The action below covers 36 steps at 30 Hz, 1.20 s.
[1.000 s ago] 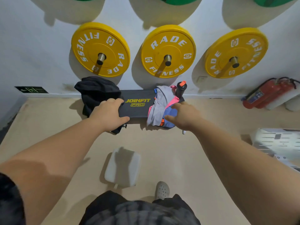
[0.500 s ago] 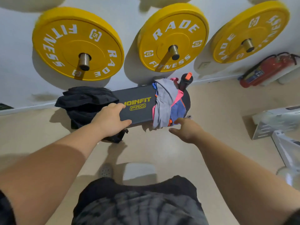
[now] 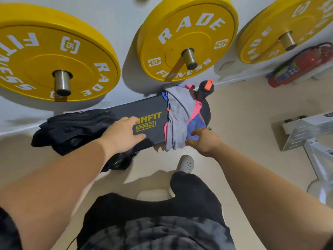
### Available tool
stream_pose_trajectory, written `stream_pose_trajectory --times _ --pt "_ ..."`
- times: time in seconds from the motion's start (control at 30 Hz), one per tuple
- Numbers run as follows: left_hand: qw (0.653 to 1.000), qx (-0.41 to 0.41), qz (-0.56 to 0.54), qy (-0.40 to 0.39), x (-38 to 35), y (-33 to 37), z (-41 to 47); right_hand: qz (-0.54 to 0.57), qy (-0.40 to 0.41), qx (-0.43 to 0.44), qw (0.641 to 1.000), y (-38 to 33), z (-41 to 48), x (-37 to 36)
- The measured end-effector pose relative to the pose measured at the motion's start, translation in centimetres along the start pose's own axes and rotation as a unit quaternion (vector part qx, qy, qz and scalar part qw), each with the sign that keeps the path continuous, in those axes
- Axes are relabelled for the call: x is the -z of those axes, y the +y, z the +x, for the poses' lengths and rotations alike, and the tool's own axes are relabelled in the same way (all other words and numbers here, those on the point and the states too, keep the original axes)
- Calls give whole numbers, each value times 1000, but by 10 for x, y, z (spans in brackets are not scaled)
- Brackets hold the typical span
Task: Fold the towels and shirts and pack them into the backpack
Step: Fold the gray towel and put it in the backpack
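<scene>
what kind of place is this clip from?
Most likely a gym: yellow RADE FITNESS weight plates hang on wall pegs, with a black padded bench below them and a sports bottle at its end.

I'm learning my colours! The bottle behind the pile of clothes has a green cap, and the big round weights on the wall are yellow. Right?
Nearly. The head view shows the bottle has an orange cap, not green. It does stand behind the pile of clothes, and the weights on the wall are yellow.

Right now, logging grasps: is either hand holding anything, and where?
Nothing clearly held: left hand rests on the bench; right hand touches the clothes, lower edge.
</scene>
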<state>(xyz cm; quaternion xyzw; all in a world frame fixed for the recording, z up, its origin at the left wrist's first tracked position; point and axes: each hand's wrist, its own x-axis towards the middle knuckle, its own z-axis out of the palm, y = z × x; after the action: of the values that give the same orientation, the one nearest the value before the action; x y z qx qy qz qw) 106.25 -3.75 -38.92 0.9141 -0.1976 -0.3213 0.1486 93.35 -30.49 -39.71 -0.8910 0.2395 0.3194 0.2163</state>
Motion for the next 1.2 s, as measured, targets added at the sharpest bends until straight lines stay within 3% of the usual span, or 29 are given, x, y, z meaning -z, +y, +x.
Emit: stream_pose_trajectory --times 0.27,0.53,0.67,0.77,0.87,1.0,1.2 --pt "999 -20 -16 -19 -54 11 130 36 -33 1 999 30 142 7" --pt "998 -52 -19 -41 -172 -46 309 105 44 -85 990 64 316 -106" --pt "994 -93 -29 -54 -233 -53 369 106 159 -86 978 77 376 -150" --pt "990 -135 -28 -36 -263 -52 410 149 295 -68 941 81 405 -161" --pt "983 -182 -19 4 -284 -46 441 179 363 -51 913 93 422 -170" --pt "973 -227 14 22 -303 -34 465 196 364 -63 908 116 449 -161" --pt "979 -198 58 3 -325 -28 453 193 327 -91 920 133 453 -158"
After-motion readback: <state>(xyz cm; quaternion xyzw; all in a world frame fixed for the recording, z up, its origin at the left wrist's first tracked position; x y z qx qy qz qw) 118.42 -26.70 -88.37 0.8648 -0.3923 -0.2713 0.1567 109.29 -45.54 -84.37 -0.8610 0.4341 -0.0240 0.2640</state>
